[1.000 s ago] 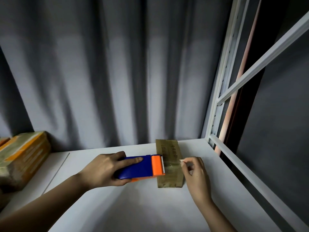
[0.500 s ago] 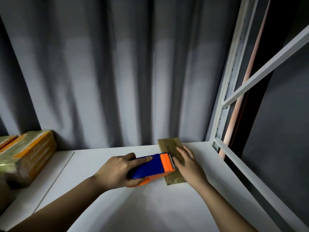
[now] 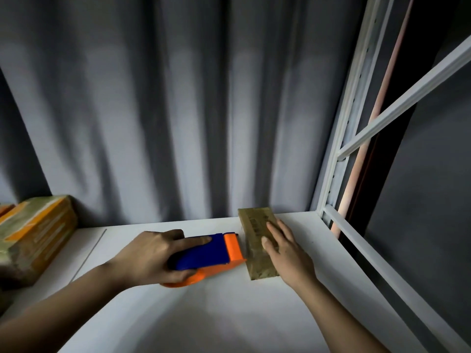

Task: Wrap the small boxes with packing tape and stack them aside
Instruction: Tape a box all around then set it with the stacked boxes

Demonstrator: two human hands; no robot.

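A small flat brown box [image 3: 256, 226] lies on the white shelf [image 3: 229, 314] near its back right corner. My right hand [image 3: 286, 250] lies flat on the box's right side, fingers straight, pressing it down. Just left of the box sits a blue and orange tape dispenser [image 3: 211, 253], its orange end close to the box's left edge. My left hand [image 3: 155, 256] grips the dispenser from the left, thumb underneath and index finger stretched along its blue top.
Taped boxes with orange stripes [image 3: 33, 235] are stacked at the shelf's left end. A grey curtain [image 3: 178, 110] hangs behind the shelf. A white metal rack frame [image 3: 356, 154] runs along the right edge.
My right hand went from pinching at the tape on the box to lying flat on it. The dispenser came off the box top and now sits on the shelf beside it.
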